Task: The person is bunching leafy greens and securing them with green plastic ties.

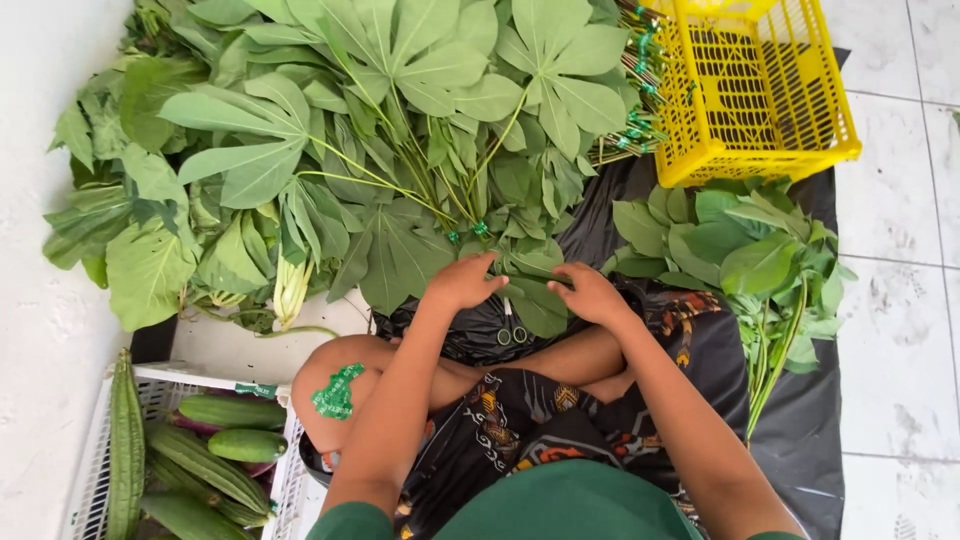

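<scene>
I sit on the floor with my knees folded. My left hand (462, 281) and my right hand (590, 293) both grip a small bunch of green leaves (535, 285) held across my lap. Just beyond it lies a big heap of lobed leaves on long stalks (350, 150). A pair of scissors (512, 331) rests under the bunch on the black plastic sheet (800, 430). A wad of green ties (338, 393) sticks to my left knee.
A yellow plastic crate (750, 90) stands at the far right, with bundled stalks tied in green (630, 120) beside it. A second leaf bunch (750, 260) lies at right. A white crate (95, 440) at lower left holds cucumbers (230, 411) and a ridged gourd (125, 450).
</scene>
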